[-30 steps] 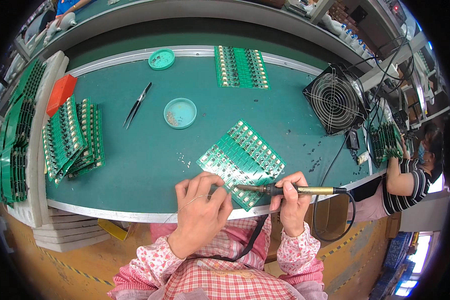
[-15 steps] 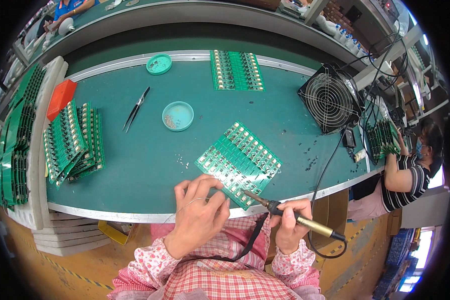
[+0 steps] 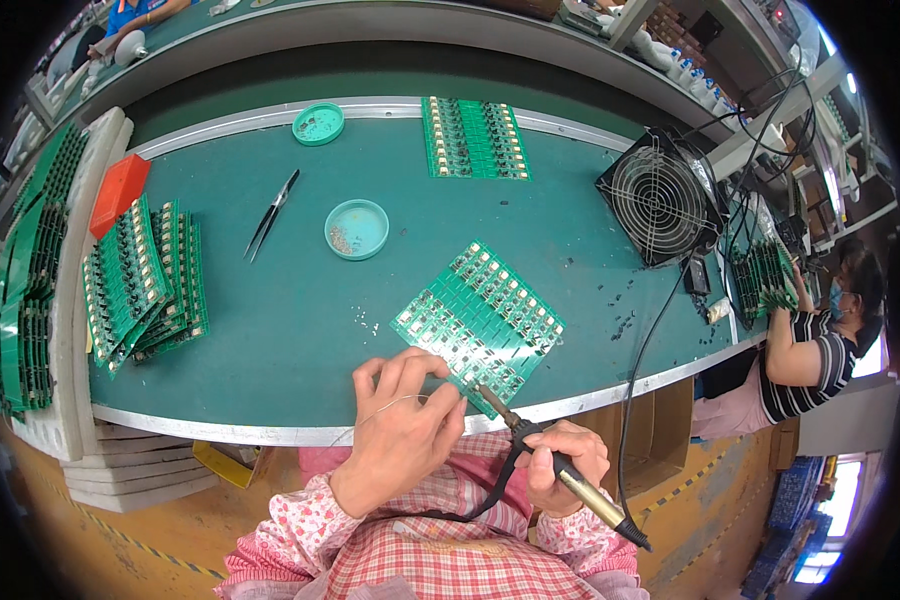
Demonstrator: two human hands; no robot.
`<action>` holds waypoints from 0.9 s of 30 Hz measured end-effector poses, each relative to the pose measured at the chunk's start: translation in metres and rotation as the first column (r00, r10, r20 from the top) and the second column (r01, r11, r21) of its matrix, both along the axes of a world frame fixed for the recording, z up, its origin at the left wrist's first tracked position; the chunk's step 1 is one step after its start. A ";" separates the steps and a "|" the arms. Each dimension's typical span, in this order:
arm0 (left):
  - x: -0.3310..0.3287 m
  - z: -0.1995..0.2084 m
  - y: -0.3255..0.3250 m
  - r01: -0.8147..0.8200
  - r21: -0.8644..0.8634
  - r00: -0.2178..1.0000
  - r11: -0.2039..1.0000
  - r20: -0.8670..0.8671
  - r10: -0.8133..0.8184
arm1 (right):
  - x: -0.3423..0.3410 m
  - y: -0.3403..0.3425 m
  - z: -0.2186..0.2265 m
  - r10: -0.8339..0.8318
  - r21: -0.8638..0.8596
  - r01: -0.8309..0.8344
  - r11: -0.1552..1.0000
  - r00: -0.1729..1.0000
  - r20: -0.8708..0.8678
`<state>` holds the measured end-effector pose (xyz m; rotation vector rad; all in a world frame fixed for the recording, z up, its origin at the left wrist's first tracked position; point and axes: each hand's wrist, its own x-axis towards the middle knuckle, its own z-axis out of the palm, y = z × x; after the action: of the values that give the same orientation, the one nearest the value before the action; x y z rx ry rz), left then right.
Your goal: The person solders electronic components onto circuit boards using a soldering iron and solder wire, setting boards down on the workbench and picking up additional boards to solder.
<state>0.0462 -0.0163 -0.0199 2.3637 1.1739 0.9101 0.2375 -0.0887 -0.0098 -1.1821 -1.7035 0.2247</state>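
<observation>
Circuit board panel (image 3: 480, 330) is lying askew on the bench (image 3: 270, 330), near its front edge. The right hand (image 3: 567, 462), wrapped around the soldering iron (image 3: 590, 498), is now slanting the handle toward the person rather than sideways, as a second ago; the tip is staying at the nearest corner, so soldering there is seemingly continuing. The left hand (image 3: 400, 430) is pinching a thin wire (image 3: 385, 403).
</observation>
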 end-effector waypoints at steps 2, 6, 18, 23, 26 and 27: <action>0.001 -0.001 0.000 -0.002 -0.001 1.000 1.000 -0.002 0.002 | -0.002 0.001 -0.001 0.005 0.010 -0.005 1.000 1.000 0.020; 0.002 -0.001 0.000 -0.001 -0.003 1.000 1.000 -0.013 0.001 | -0.010 0.005 -0.001 -0.061 0.044 0.059 0.997 0.997 0.054; 0.001 -0.003 0.000 -0.007 -0.008 1.000 1.000 -0.009 0.007 | -0.010 0.000 0.001 0.089 0.052 -0.112 0.992 0.943 0.321; 0.000 -0.001 -0.001 -0.001 -0.006 1.000 1.000 -0.001 0.001 | -0.019 -0.008 -0.003 0.040 0.081 -0.081 0.993 0.906 0.421; -0.003 -0.001 -0.001 0.004 -0.007 1.000 1.000 0.013 -0.004 | -0.012 -0.010 0.001 0.073 0.033 -0.089 0.996 0.941 0.330; -0.003 -0.001 -0.001 0.009 -0.010 1.000 1.000 0.025 -0.009 | -0.009 -0.010 0.005 0.101 -0.006 -0.103 0.995 0.966 0.238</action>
<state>0.0429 -0.0170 -0.0214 2.3408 1.1549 0.9255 0.2288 -0.0987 -0.0053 -1.1543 -1.9766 0.1441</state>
